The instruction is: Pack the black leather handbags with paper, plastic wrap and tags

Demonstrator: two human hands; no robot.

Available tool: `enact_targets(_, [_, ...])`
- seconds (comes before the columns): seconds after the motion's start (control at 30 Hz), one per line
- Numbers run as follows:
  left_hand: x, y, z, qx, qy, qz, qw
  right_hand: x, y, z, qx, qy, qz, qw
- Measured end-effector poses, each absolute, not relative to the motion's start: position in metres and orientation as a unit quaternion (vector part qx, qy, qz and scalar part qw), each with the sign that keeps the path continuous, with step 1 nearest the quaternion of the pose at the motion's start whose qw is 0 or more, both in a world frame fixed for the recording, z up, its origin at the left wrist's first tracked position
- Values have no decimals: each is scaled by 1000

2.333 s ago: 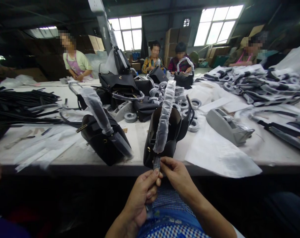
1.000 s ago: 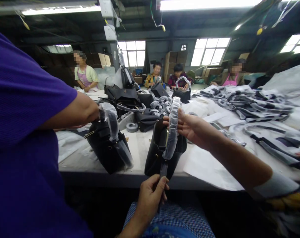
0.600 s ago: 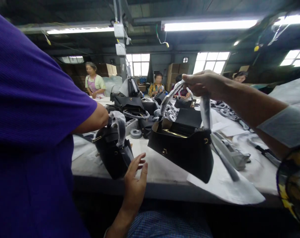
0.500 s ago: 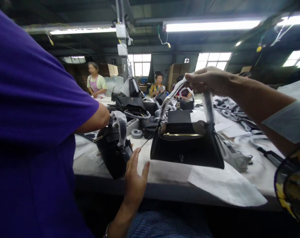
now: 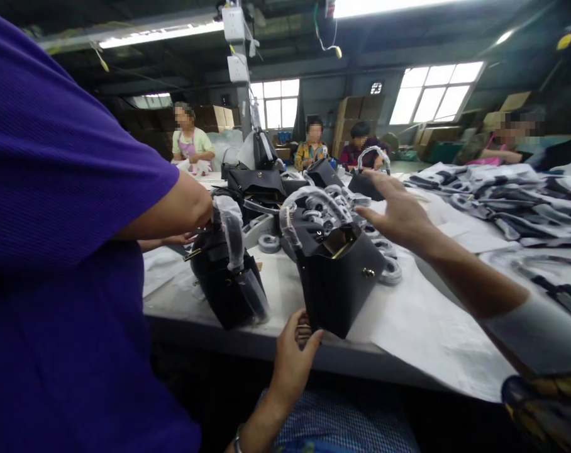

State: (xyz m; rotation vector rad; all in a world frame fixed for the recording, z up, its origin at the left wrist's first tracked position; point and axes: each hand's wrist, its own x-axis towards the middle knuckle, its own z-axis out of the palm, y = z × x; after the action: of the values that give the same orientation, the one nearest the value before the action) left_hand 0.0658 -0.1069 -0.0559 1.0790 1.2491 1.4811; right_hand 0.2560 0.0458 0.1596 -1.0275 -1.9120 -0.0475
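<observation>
Handbag (image 5: 339,283) has the right hand (image 5: 399,211) outstretched beside it.

Left hand (image 5: 292,355): fingers curve upward, thumb stands apart; right hand (image 5: 401,211), higher than the left: fingers extend, thumb stands apart

Cups left hand (image 5: 291,360) low beside black handbag (image 5: 335,286), perhaps touching; holds right hand (image 5: 401,212) spread near wrapped handle (image 5: 309,191).
</observation>
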Motion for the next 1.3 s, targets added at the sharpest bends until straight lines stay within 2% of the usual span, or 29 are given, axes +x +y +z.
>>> enact_targets(0.07, [63,-103,-59,409,499,610,460,261,11,131,-446,-720,-33,530])
enact_targets(0.1, [62,-101,-59,402,502,613,458,262,-7,115,-470,-704,0,532])
enact_targets(0.17, [62,-101,-59,411,520,610,434,261,-37,80,-479,-740,128,455])
enact_targets(0.23, [64,-103,-54,454,537,591,395,256,-52,49,-467,-770,181,396])
enact_targets(0.33, [69,-108,-44,528,521,560,371,243,-50,17,-440,-795,104,404])
enact_targets(0.43, [68,-107,-40,479,469,593,447,234,-37,-1,-444,-814,35,372])
enact_targets(0.5, [63,-98,-43,350,446,652,504,233,-34,-12,-477,-811,31,337])
enact_targets(0.6, [55,-72,-48,183,423,699,547,237,-41,-25,-511,-791,39,334])
enact_targets(0.77, [71,-37,-18,216,371,689,584,247,-57,-34,-485,-773,86,400])
enact_targets(0.83, [83,-37,3,245,354,712,555,247,-58,-36,-478,-755,124,433])
enact_targets(0.93, [94,-48,27,366,369,730,444,243,-58,-43,-476,-717,212,464])
enact_targets(1.07, [89,-61,32,577,406,655,270,235,-67,-57,-457,-680,324,473])
enact_targets(1.13, [82,-63,28,598,419,641,235,234,-79,-58,-487,-635,320,506])
enact_targets(1.2, [76,-64,24,574,427,657,236,234,-93,-53,-550,-583,254,541])
enact_targets(1.3, [73,-70,18,567,406,663,274,231,-106,-41,-559,-637,194,494])
